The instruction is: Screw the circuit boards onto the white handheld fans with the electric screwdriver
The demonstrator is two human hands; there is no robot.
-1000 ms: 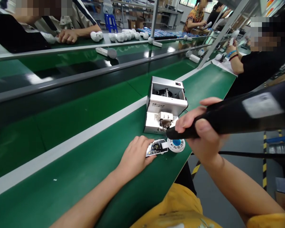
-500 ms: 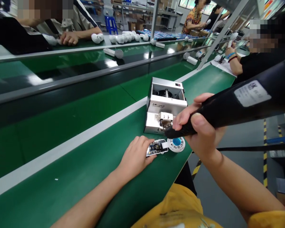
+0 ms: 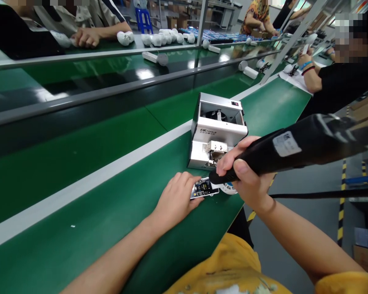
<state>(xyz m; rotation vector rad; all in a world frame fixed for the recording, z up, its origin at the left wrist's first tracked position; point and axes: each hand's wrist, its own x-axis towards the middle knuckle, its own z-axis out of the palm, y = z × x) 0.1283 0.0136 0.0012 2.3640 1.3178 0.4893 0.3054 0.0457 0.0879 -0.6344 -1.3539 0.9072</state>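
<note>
Your right hand (image 3: 248,173): clenched around a black electric screwdriver (image 3: 285,149), tip at the edge of the circuit board (image 3: 204,188). Your left hand (image 3: 178,198): open, pressing that board onto the green conveyor bench (image 3: 272,106), just below a silver screw feeder (image 3: 217,130)

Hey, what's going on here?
A person at a green assembly line has their left hand on a circuit board. Their right hand holds a black corded electric screwdriver, its tip beside the board. A silver screw feeder stands just beyond.
</note>
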